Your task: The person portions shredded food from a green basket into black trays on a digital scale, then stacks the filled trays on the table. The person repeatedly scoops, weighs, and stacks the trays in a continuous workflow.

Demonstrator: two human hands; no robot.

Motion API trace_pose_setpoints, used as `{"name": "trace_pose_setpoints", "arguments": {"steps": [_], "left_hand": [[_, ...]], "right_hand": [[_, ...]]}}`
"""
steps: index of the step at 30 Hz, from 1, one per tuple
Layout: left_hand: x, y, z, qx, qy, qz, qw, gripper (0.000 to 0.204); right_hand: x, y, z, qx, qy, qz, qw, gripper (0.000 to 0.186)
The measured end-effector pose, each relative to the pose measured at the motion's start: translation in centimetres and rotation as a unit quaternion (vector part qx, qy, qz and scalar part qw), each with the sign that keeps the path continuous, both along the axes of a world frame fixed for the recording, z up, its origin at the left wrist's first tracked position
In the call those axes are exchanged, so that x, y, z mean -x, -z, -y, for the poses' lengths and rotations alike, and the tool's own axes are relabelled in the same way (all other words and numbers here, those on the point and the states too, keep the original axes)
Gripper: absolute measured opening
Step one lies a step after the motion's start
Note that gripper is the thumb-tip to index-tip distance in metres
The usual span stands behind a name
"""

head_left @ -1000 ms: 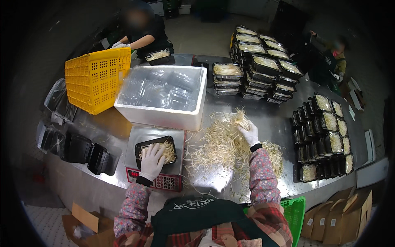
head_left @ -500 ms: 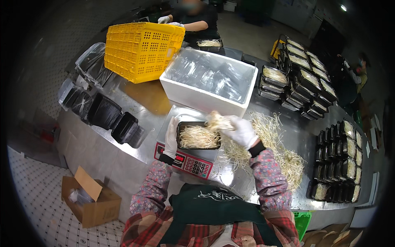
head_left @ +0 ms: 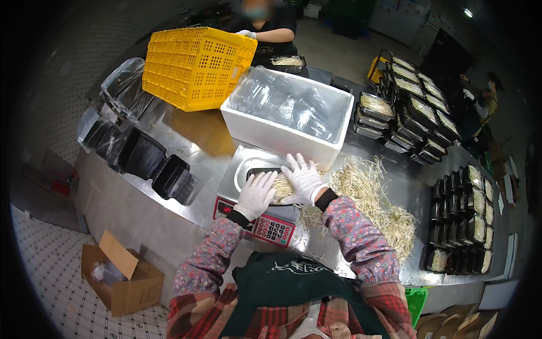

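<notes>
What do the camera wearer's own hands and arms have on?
The left hand and right hand wear white gloves. Black cuffs ring the wrists, followed by greyish-purple floral sleeves with small reddish flowers, then a red-and-dark plaid shirt on the upper arms.

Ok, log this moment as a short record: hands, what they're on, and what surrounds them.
Left hand: gloved left hand, open, over sprouts
Right hand: gloved right hand, open, over the same sprouts
Container: black tray, partly hidden by the hands
Under it: scale
Right of scale: loose sprout pile
Beyond scale: white foam box holding clear plastic
Far side: yellow crate, co-worker
</notes>
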State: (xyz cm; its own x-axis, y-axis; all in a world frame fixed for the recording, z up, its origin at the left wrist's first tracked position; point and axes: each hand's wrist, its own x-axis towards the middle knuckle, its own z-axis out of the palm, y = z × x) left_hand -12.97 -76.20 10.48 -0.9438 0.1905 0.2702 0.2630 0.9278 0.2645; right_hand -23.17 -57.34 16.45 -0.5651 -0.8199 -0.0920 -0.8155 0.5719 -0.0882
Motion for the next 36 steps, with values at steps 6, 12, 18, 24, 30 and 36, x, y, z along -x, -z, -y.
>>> {"name": "trace_pose_setpoints", "arguments": {"steps": [6, 12, 18, 24, 30, 36], "left_hand": [[0.8, -0.1, -0.7, 0.019, -0.006, 0.003, 1.0, 0.053], [0.7, -0.1, -0.8, 0.021, -0.007, 0.0, 1.0, 0.051], [0.4, 0.6, -0.3, 0.038, -0.017, -0.004, 0.999, 0.051], [0.6, 0.4, 0.2, -0.062, -0.004, -0.011, 0.998, 0.056], [-1.0, -3.1, 5.0, -0.427, -0.084, -0.021, 0.9, 0.051], [-2.9, -4.2, 9.8, -0.412, -0.151, -0.056, 0.897, 0.055]], "right_hand": [[1.0, -0.1, -2.6, -0.029, 0.038, 0.054, 0.997, 0.063], [0.8, 1.2, -3.5, 0.008, 0.031, 0.028, 0.999, 0.02], [2.1, -3.4, -7.7, -0.035, 0.079, 0.062, 0.994, 0.025], [4.5, -3.6, -16.9, 0.145, 0.216, 0.187, 0.947, 0.04], [4.8, -1.2, -15.4, 0.317, 0.173, 0.259, 0.896, 0.037], [3.8, -5.4, -7.8, 0.17, 0.133, 0.216, 0.952, 0.035]]}}
